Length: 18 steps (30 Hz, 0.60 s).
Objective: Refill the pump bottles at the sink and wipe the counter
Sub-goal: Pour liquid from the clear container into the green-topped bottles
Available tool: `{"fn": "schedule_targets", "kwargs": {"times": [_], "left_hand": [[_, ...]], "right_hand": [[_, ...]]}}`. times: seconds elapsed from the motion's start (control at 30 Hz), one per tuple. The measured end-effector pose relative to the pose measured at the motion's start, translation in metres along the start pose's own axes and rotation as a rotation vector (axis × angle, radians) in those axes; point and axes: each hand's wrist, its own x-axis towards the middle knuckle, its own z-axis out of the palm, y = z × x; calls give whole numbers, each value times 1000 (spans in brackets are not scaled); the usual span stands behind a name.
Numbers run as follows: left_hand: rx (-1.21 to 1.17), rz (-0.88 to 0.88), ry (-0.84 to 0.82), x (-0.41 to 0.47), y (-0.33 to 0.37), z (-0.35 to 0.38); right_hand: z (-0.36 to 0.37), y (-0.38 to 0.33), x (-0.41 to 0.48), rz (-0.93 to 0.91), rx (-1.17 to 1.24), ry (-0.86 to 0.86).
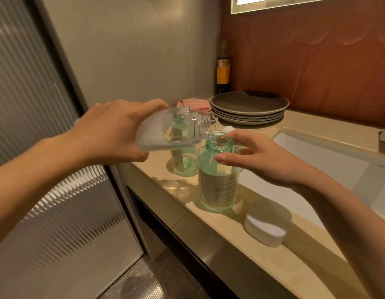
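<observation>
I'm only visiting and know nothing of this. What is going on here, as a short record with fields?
left hand: grips a clear bottle, tilted, its mouth over the neck of the green bottle
right hand: holds the open green bottle at its shoulder
second green bottle: stands behind, on the counter
white rounded object: lies near the counter's front edge
plates: stacked at the back wall
pink cloth: left of the plates
sink: right of the bottles
</observation>
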Motion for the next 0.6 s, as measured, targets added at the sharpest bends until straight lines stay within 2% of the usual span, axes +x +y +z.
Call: {"fn": "schedule_targets", "kwargs": {"times": [0.6], "left_hand": [[17, 15, 14, 0, 1, -2]], "right_hand": [[1, 1, 0, -20, 7, 1]]}}
